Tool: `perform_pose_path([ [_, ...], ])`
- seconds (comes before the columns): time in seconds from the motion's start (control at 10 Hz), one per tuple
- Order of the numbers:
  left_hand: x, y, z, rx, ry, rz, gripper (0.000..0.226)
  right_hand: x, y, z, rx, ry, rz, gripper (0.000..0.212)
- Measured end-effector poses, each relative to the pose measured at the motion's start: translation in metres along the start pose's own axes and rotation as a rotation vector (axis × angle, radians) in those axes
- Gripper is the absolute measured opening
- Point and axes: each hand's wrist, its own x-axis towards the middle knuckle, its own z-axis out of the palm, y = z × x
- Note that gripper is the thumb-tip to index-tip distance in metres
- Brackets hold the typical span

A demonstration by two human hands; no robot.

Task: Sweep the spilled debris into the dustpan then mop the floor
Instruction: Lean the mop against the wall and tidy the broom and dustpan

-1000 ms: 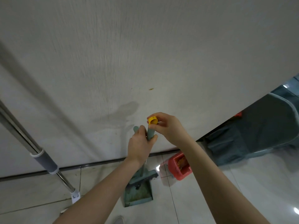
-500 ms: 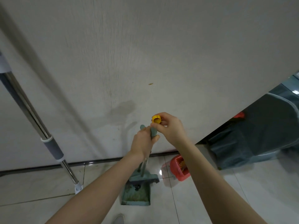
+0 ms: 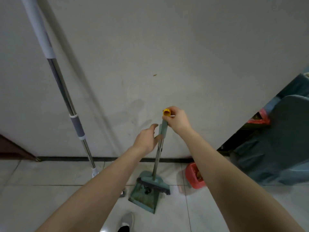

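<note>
Green plastic made up the dustpan (image 3: 145, 195), which was set on the pale tiled floor (image 3: 50, 190) close to the wall (image 3: 167, 47). Small dark bits of dirt were seen inside it. The broom (image 3: 156, 182) was stood with its brush head across the back of the dustpan, and its thin metal pole was leaned up toward the hands.

The green grip at the top of the broom pole, with its yellow cap (image 3: 166, 112), was pinched by the right hand (image 3: 177, 122); the fingers were closed around it. The left hand (image 3: 147, 139) was held just beside the pole, lower down. Its fingers were spread apart and loose, and nothing was gripped by them, though one fingertip was seen very near the pole.

A mop handle (image 3: 66, 97) was leaned against the wall on the left, well apart from the broom. Its top part was white, its middle was shiny metal, and a grey grip was fitted lower down.

A small red bin (image 3: 194, 177) was placed on the floor to the right of the dustpan, with something brownish inside. A big dark bag (image 3: 275, 148) was seen farther right. The tip of a shoe (image 3: 127, 220) was shown at the bottom, near the front edge of the dustpan.
</note>
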Motion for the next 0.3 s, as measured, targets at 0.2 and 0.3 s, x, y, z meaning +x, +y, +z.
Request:
perform_pose_path([
  [0.2,-0.044,0.011,-0.007,-0.048,-0.001,-0.001,0.055,-0.024,-0.002,-0.024,-0.083,-0.062,-0.020,0.037],
  [0.3,-0.059,0.012,-0.021,-0.018,0.030,-0.007,0.054,-0.037,-0.005,-0.028,-0.161,-0.059,-0.005,0.048],
])
